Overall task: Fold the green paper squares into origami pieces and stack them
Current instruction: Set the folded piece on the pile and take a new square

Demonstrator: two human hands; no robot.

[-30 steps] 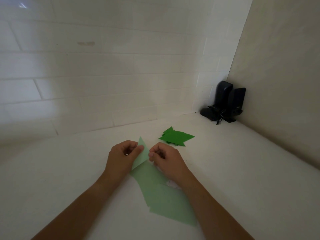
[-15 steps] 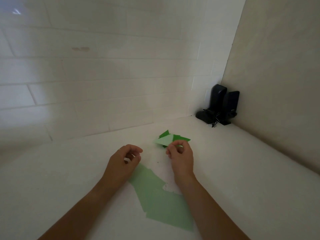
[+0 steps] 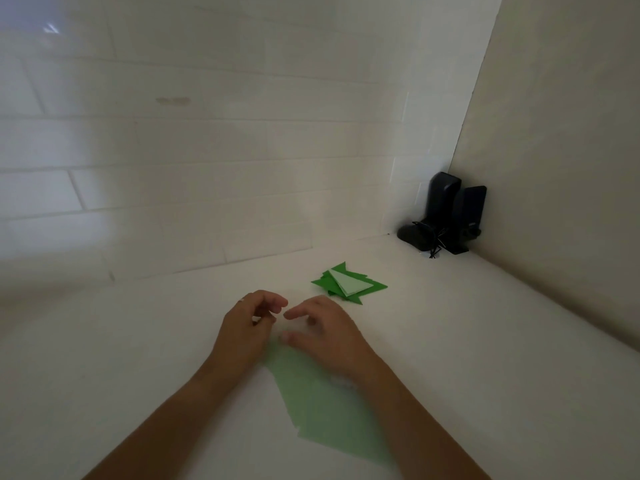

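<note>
Green squares (image 3: 322, 403) lie flat on the surface (image 3: 485, 341) directly under our wrists; both hands, left (image 3: 247, 329) and right (image 3: 322, 332), hover loosely curled, empty. The stack (image 3: 348, 284) sits beyond the right hand.

White-tiled corner, dim light

A wall (image 3: 207, 150) of white, brick-laid tiles runs across the back, with a small brownish smudge (image 3: 173, 100) high on it and a bright glint (image 3: 51, 28) near the top left. It meets a plain beige side wall (image 3: 561, 133) at the right. A white counter (image 3: 485, 341) fills the lower part of the view. Two black upright devices (image 3: 446, 216) stand in the corner, touching each other, with a tangle of black cord (image 3: 433, 249) at their foot. The left tiles look brighter than the shaded right side.
</note>
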